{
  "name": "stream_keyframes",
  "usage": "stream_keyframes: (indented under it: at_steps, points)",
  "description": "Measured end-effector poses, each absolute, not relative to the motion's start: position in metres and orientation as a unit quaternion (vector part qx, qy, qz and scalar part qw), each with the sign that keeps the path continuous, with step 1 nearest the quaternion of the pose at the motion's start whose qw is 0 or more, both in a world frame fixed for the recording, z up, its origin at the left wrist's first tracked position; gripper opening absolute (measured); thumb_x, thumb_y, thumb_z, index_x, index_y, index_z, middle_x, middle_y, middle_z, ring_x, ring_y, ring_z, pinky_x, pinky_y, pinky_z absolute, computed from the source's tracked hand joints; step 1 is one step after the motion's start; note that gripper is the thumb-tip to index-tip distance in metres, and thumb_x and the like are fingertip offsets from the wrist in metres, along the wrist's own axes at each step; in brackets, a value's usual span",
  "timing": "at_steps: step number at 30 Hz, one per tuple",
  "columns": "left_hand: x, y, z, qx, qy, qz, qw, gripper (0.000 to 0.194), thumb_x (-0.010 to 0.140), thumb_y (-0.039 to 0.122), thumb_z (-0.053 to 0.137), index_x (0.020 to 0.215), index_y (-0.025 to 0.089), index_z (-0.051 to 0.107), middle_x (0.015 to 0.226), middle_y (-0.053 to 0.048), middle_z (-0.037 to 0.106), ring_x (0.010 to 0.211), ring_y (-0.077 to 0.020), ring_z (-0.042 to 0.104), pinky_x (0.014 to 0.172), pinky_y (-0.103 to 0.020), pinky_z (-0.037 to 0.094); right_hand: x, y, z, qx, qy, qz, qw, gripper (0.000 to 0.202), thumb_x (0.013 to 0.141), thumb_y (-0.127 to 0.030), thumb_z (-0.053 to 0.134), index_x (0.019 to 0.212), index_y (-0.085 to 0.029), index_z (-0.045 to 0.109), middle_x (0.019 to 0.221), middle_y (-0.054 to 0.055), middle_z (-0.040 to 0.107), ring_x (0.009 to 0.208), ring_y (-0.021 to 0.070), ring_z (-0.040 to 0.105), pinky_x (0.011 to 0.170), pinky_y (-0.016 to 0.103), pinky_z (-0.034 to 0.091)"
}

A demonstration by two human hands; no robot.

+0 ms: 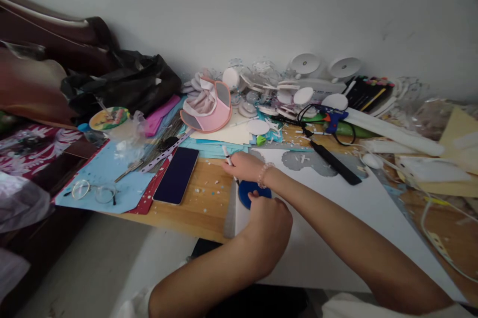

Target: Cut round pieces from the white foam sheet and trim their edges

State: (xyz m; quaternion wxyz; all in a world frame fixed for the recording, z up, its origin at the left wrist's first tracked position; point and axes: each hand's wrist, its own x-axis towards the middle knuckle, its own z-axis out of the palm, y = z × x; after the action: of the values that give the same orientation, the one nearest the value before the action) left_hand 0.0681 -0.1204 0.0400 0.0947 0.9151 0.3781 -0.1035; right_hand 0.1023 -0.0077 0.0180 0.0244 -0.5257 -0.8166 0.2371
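A round blue disc (244,190) lies flat on a large white sheet (328,213), near the sheet's left edge. My left hand (267,218) presses down on the disc, its fingers curled and a thumb or fingertip on the top. Reaching across from the right, my right hand (244,166) grips a slim white pen (225,152), whose dark tip is at the disc's left rim. A beaded bracelet (264,174) circles the right wrist. Part of the disc is hidden beneath my left hand.
A phone (176,176) and glasses (95,191) on blue paper lie leftward. Behind stand a pink visor cap (209,109), piled white discs (257,79) and a blue glue gun (333,119). A black-handled tool (336,162) rests on the sheet; a white cable (425,218) runs along the right.
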Motion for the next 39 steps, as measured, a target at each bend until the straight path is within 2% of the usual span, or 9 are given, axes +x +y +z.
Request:
stream_keyframes:
  at_steps: [6,9,13,16,20,23,27,33,39]
  points:
    - [0.063,-0.119,0.038,0.916,0.372,-0.103,0.111,0.02,0.08,0.007,0.058,0.093,0.008,0.072,0.085,-0.018,0.07,0.084,-0.0329,0.069,0.075,-0.046,0.053,0.136,0.002,0.027,-0.567,-0.771,0.256,0.136,0.037,0.086,-0.041,0.048,0.059,-0.017,0.055,0.059,0.007,0.06,0.063,0.0182,0.057,0.062,0.027,0.038]
    - [0.057,-0.122,0.033,0.914,0.381,-0.083,0.11,0.021,0.085,0.008,0.051,0.092,0.007,0.071,0.085,-0.018,0.069,0.085,-0.0343,0.069,0.072,-0.045,0.054,0.163,-0.013,0.042,-0.569,-0.734,0.296,0.223,0.039,0.091,-0.045,0.036,0.068,-0.019,0.052,0.056,0.001,0.053,0.054,0.0135,0.05,0.055,0.025,0.038]
    - [0.036,-0.121,0.032,0.912,0.394,-0.037,0.109,0.024,0.093,0.018,0.044,0.094,0.006,0.065,0.091,-0.021,0.067,0.091,-0.0338,0.067,0.067,-0.039,0.053,0.195,-0.053,0.061,-0.549,-0.67,0.384,0.32,0.043,0.095,-0.046,0.022,0.079,-0.019,0.051,0.065,0.001,0.058,0.049,0.0106,0.047,0.05,0.023,0.04]
    - [0.016,-0.114,0.039,0.906,0.406,-0.007,0.122,0.024,0.096,0.025,0.039,0.098,0.01,0.058,0.084,-0.014,0.068,0.078,-0.0278,0.068,0.06,-0.034,0.05,0.209,-0.09,0.067,-0.496,-0.536,0.529,0.431,0.042,0.094,-0.047,0.032,0.074,-0.018,0.055,0.057,0.001,0.057,0.046,0.0102,0.045,0.047,0.023,0.038]
    - [-0.004,-0.11,0.056,0.872,0.427,0.099,0.216,0.021,0.099,0.028,0.032,0.096,0.016,0.049,0.078,-0.003,0.063,0.067,-0.0173,0.06,0.058,-0.027,0.042,0.208,-0.133,0.075,-0.477,-0.455,0.554,0.509,0.044,0.094,-0.044,0.035,0.068,-0.018,0.059,0.049,0.0,0.055,0.042,0.0104,0.042,0.043,0.023,0.034]
    - [-0.009,-0.12,0.069,0.823,0.379,0.212,0.365,0.018,0.098,0.03,0.033,0.093,0.019,0.047,0.078,0.0,0.055,0.069,-0.0126,0.051,0.062,-0.024,0.039,0.202,-0.155,0.085,-0.461,-0.469,0.536,0.529,0.042,0.096,-0.037,0.035,0.069,-0.02,0.061,0.051,0.0,0.058,0.046,0.0106,0.046,0.045,0.023,0.034]
    - [-0.006,-0.141,0.078,0.773,0.347,0.241,0.474,0.014,0.094,0.032,0.044,0.101,0.021,0.045,0.084,0.0,0.05,0.066,-0.0111,0.044,0.059,-0.022,0.039,0.195,-0.174,0.096,-0.451,-0.523,0.49,0.531,0.036,0.097,-0.028,0.035,0.075,-0.021,0.063,0.057,0.0,0.062,0.051,0.0113,0.052,0.046,0.023,0.036]
    - [-0.002,-0.157,0.086,0.76,0.338,0.261,0.491,0.01,0.09,0.023,0.047,0.099,0.022,0.044,0.089,-0.001,0.049,0.068,-0.0105,0.045,0.058,-0.02,0.042,0.194,-0.188,0.099,-0.443,-0.556,0.476,0.519,0.038,0.097,-0.03,0.034,0.074,-0.023,0.064,0.057,0.0,0.06,0.051,0.0119,0.051,0.047,0.025,0.037]
    - [0.006,-0.162,0.085,0.784,0.361,0.265,0.43,0.014,0.084,0.014,0.045,0.095,0.022,0.044,0.077,0.002,0.053,0.066,-0.0109,0.05,0.058,-0.021,0.042,0.188,-0.197,0.099,-0.455,-0.63,0.417,0.471,0.039,0.099,-0.034,0.034,0.074,-0.022,0.062,0.062,0.0,0.058,0.056,0.0125,0.051,0.053,0.026,0.039]
